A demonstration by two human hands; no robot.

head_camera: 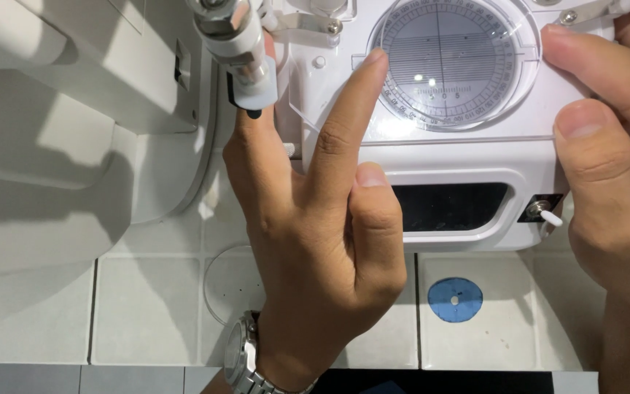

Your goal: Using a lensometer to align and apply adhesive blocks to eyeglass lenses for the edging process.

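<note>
My left hand, with a metal watch on the wrist, reaches up onto a white desktop optical machine. Its index finger touches the base of a white and chrome clamp arm. Its middle fingertip rests at the left rim of a round clear dial with a degree scale and grid lines. The ring and little fingers are curled, and nothing is held. My right hand comes in from the right, thumb and a fingertip lying flat on the right side of the clear plate around the dial.
A dark window and a small white toggle lever sit on the machine's front. On the white tiled counter lie a round clear lens and a blue round adhesive pad. Another white machine housing stands at the left.
</note>
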